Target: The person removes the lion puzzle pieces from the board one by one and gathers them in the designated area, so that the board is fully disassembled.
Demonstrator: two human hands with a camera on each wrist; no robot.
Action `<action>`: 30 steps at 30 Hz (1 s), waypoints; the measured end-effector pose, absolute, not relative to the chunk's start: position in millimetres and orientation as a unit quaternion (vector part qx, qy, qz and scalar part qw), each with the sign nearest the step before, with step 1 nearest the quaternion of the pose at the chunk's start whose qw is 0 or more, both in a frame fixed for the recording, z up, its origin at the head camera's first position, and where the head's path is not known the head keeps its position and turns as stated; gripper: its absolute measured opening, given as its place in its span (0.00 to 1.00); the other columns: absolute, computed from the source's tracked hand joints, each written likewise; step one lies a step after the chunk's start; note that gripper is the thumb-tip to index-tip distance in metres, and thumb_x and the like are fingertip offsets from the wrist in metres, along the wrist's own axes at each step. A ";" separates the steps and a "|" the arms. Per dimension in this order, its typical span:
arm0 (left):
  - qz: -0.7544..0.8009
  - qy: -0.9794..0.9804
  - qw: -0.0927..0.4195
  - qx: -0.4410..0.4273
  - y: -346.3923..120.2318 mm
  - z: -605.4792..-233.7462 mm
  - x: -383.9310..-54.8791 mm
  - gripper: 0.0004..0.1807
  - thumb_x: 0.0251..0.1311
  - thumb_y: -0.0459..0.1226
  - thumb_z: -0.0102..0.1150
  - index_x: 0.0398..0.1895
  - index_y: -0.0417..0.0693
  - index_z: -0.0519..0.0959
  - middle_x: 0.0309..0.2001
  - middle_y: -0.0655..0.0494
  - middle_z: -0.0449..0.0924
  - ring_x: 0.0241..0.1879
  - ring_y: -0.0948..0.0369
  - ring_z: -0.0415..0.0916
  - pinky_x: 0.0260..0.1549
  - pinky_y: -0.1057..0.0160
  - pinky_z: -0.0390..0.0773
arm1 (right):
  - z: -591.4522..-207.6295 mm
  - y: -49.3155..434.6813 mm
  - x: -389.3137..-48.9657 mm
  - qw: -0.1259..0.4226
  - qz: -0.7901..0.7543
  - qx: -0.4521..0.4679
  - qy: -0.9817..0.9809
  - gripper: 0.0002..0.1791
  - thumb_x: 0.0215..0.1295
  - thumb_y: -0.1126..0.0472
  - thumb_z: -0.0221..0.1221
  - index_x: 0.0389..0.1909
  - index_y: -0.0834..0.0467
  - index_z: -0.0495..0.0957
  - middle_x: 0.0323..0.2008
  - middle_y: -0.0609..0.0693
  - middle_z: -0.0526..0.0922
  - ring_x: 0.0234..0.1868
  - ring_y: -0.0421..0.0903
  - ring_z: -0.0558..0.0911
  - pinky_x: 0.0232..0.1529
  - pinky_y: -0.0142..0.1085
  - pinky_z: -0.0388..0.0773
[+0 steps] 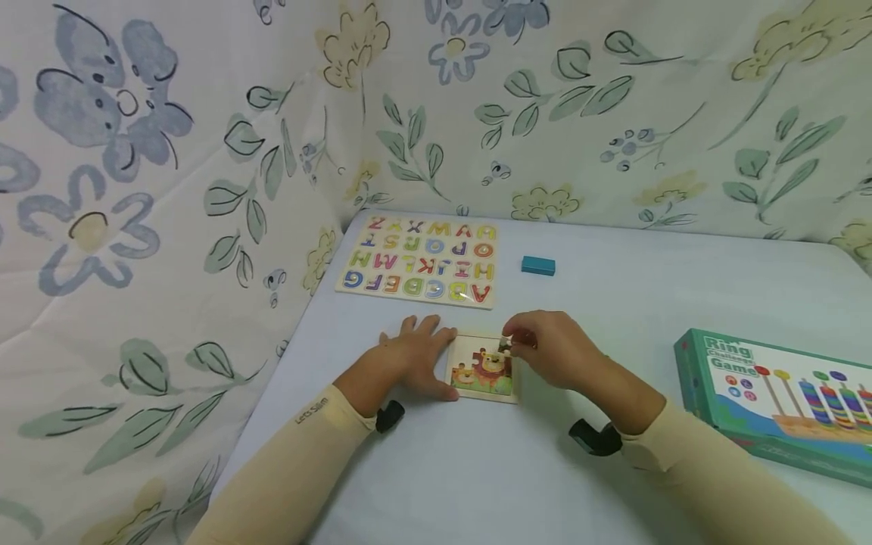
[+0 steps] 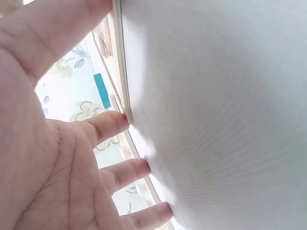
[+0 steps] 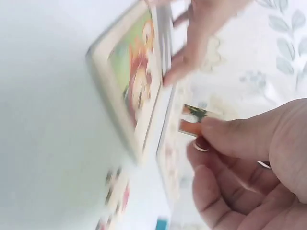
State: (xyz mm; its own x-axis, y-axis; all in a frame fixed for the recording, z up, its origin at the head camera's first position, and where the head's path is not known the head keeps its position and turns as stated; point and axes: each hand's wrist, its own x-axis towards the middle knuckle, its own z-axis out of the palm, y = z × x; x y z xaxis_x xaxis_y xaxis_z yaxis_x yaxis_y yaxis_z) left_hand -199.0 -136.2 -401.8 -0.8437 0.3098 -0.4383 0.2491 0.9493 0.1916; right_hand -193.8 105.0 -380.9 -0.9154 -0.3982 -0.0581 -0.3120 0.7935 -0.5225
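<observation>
A small square wooden jigsaw puzzle [image 1: 481, 396] with a lion picture lies flat on the table, partly filled; bare patches show at its upper part. My left hand [image 1: 424, 362] rests at its left side with fingers spread, thumb and index finger touching the frame's edge. In the left wrist view the left hand's fingers [image 2: 112, 125] reach along that edge. Above the puzzle's upper right corner, my right hand [image 1: 555, 348] pinches a puzzle piece [image 3: 191, 125] between thumb and index finger. The piece carries orange and dark green print and stands clear of the board.
A wooden alphabet board [image 1: 415, 299] lies behind the puzzle, with a teal block [image 1: 538, 266] to its right. At the right stands a green-edged game box [image 1: 763, 393]. Blurred small pieces [image 3: 117, 191] lie on the table in the right wrist view. Floral cloth hangs behind and left.
</observation>
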 end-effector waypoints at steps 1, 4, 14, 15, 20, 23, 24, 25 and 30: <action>0.064 0.958 0.238 0.146 -136.7 -401.9 -198.6 0.57 0.48 0.66 0.72 0.81 0.66 0.56 0.83 0.53 0.45 0.80 0.40 0.40 0.67 0.22 0.52 | -380.5 111.8 -193.7 0.090 -0.259 -0.182 0.944 0.10 0.66 0.64 0.68 0.47 0.54 0.86 0.38 0.46 0.86 0.40 0.45 0.81 0.42 0.39 0.83; 0.063 0.958 0.238 0.146 -138.1 -402.4 -197.7 0.58 0.49 0.66 0.72 0.81 0.65 0.55 0.83 0.52 0.44 0.81 0.40 0.39 0.67 0.22 0.52 | -382.7 128.7 -192.8 0.123 -0.263 -0.161 0.943 0.09 0.65 0.64 0.68 0.45 0.54 0.86 0.35 0.46 0.84 0.38 0.45 0.80 0.38 0.36 0.80; 0.058 0.959 0.234 0.150 -138.1 -406.0 -196.1 0.58 0.51 0.66 0.70 0.82 0.65 0.53 0.84 0.52 0.43 0.81 0.40 0.37 0.68 0.22 0.50 | -402.5 148.1 -187.2 0.184 -0.278 -0.150 0.931 0.06 0.63 0.66 0.69 0.40 0.55 0.85 0.34 0.45 0.83 0.37 0.44 0.78 0.39 0.35 0.79; 0.059 0.959 0.234 0.151 -137.5 -405.8 -196.1 0.58 0.51 0.66 0.70 0.82 0.65 0.53 0.84 0.52 0.43 0.81 0.40 0.37 0.68 0.23 0.50 | -403.7 148.0 -186.8 0.180 -0.275 -0.149 0.933 0.06 0.63 0.66 0.69 0.40 0.55 0.85 0.34 0.45 0.84 0.37 0.44 0.78 0.39 0.35 0.79; 0.058 0.959 0.235 0.151 -137.5 -405.7 -195.5 0.58 0.52 0.66 0.70 0.83 0.65 0.52 0.84 0.52 0.42 0.81 0.40 0.36 0.68 0.23 0.50 | -407.5 141.9 -184.7 0.167 -0.247 -0.140 0.944 0.08 0.63 0.66 0.69 0.42 0.56 0.86 0.36 0.46 0.85 0.38 0.45 0.78 0.42 0.37 0.81; 0.057 0.959 0.234 0.151 -137.4 -405.8 -195.5 0.58 0.52 0.66 0.70 0.83 0.66 0.52 0.84 0.53 0.42 0.81 0.40 0.36 0.68 0.23 0.50 | -407.6 138.2 -182.1 0.163 -0.230 -0.130 0.951 0.09 0.62 0.66 0.70 0.43 0.56 0.87 0.36 0.47 0.84 0.39 0.46 0.78 0.42 0.38 0.82; 0.056 0.959 0.233 0.152 -137.3 -406.0 -195.6 0.58 0.52 0.66 0.70 0.83 0.66 0.52 0.84 0.53 0.42 0.81 0.40 0.36 0.68 0.23 0.50 | -407.5 137.3 -181.3 0.161 -0.226 -0.128 0.952 0.09 0.62 0.66 0.70 0.43 0.56 0.87 0.37 0.47 0.84 0.40 0.46 0.78 0.42 0.39 0.82; 0.055 0.959 0.233 0.152 -137.5 -405.9 -195.9 0.58 0.51 0.66 0.69 0.83 0.66 0.52 0.84 0.53 0.42 0.81 0.40 0.36 0.68 0.23 0.50 | -407.3 136.2 -180.6 0.159 -0.221 -0.125 0.954 0.09 0.62 0.66 0.70 0.43 0.56 0.88 0.37 0.47 0.84 0.40 0.46 0.78 0.42 0.39 0.83; 0.057 0.958 0.234 0.154 -138.1 -406.3 -195.8 0.58 0.51 0.67 0.70 0.82 0.65 0.52 0.84 0.53 0.42 0.81 0.40 0.37 0.67 0.22 0.51 | -404.0 129.1 -179.6 0.146 -0.198 -0.125 0.961 0.14 0.60 0.61 0.73 0.47 0.56 0.87 0.41 0.49 0.85 0.43 0.48 0.80 0.45 0.44 0.84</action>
